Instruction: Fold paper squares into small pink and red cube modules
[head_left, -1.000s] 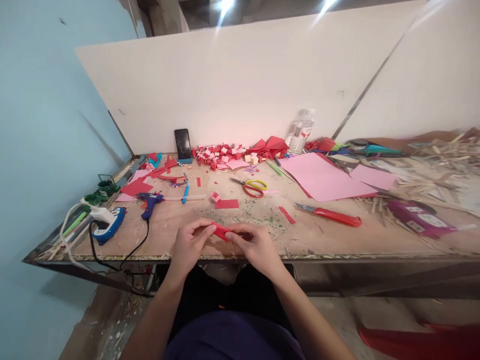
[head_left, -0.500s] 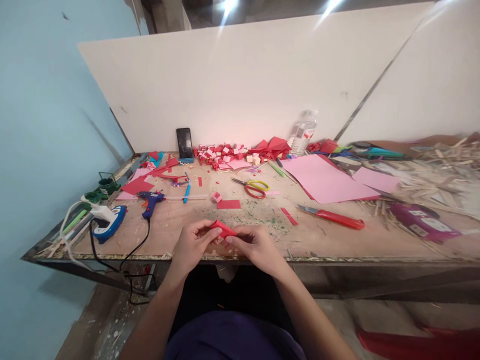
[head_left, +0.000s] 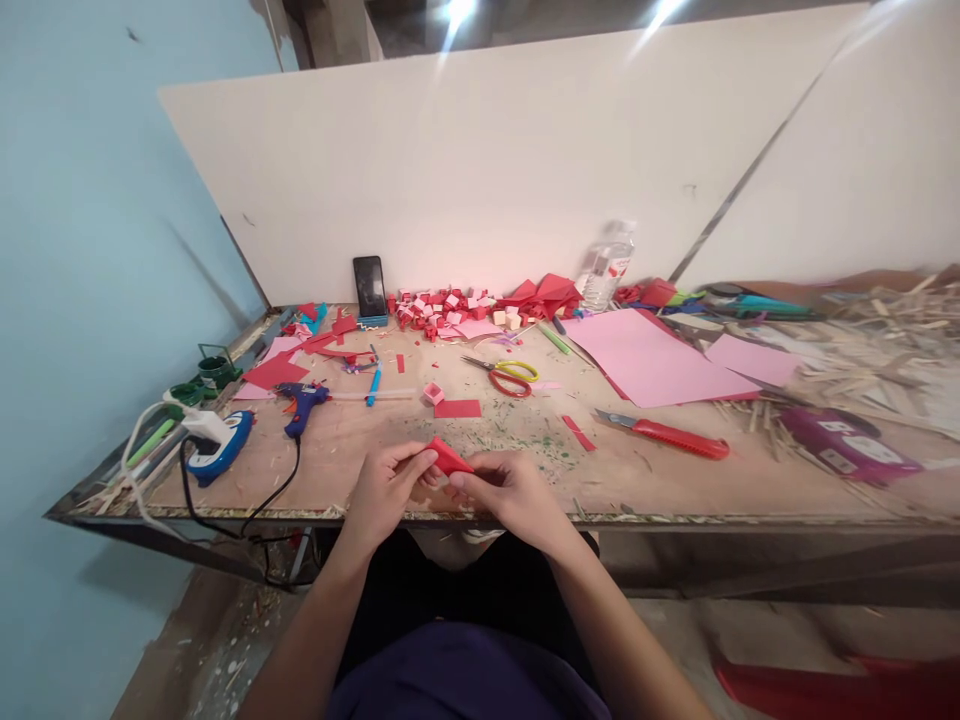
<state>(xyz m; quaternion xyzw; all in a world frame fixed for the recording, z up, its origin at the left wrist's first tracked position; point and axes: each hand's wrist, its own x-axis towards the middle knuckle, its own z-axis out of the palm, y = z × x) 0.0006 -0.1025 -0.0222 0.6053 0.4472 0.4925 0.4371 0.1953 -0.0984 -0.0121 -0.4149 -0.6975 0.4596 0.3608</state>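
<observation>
Both my hands meet over the near edge of the wooden workbench (head_left: 675,480). My left hand (head_left: 386,490) and my right hand (head_left: 506,490) pinch a small folded piece of red paper (head_left: 448,459) between their fingertips, each holding one end. The piece is bent into a wedge shape and sits just above the bench surface. A red paper rectangle (head_left: 457,408) and a small pink paper box (head_left: 431,393) lie just beyond my hands.
A blue glue gun (head_left: 301,402) and a plug strip (head_left: 217,445) lie at the left. Scissors (head_left: 504,373), a red utility knife (head_left: 667,433), pink sheets (head_left: 645,358), a phone (head_left: 369,288), a water bottle (head_left: 604,265), several small paper cubes (head_left: 442,308) and wooden sticks (head_left: 877,350) cover the bench.
The red paper piece has gone from a flat strip to a folded wedge between my fingers. My hands stay at the same spot on the bench edge.
</observation>
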